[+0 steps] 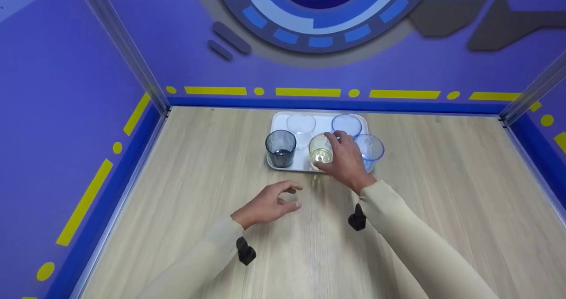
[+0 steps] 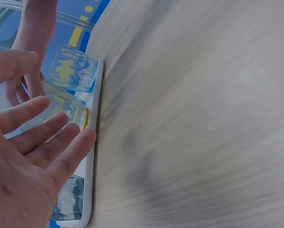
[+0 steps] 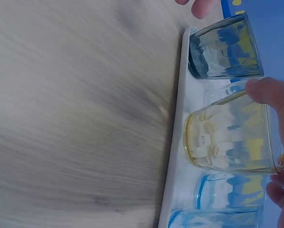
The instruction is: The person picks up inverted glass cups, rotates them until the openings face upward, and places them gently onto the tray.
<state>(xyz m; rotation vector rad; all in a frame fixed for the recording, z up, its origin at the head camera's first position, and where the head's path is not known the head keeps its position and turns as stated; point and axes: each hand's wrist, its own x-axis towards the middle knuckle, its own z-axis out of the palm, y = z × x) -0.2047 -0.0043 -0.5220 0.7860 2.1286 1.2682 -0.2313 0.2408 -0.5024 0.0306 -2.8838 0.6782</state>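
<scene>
My right hand (image 1: 347, 159) grips a yellow-tinted glass (image 3: 227, 135) near its rim, thumb on one side and fingers on the other. The glass is upright over the front middle of a white tray (image 1: 300, 166), its base close to the tray surface. On the tray's left end stands a dark grey glass (image 1: 281, 148). A blue-rimmed glass (image 1: 371, 147) stands at the right end, partly behind my right hand. My left hand (image 1: 269, 203) hovers over the table in front of the tray, fingers loosely bent and holding nothing.
A clear glass (image 1: 301, 124) and another blue glass (image 1: 346, 124) stand in the tray's back row. The wooden table (image 1: 212, 157) runs up to a purple-blue printed wall (image 1: 309, 75) behind the tray. Side panels (image 1: 88, 157) border the table.
</scene>
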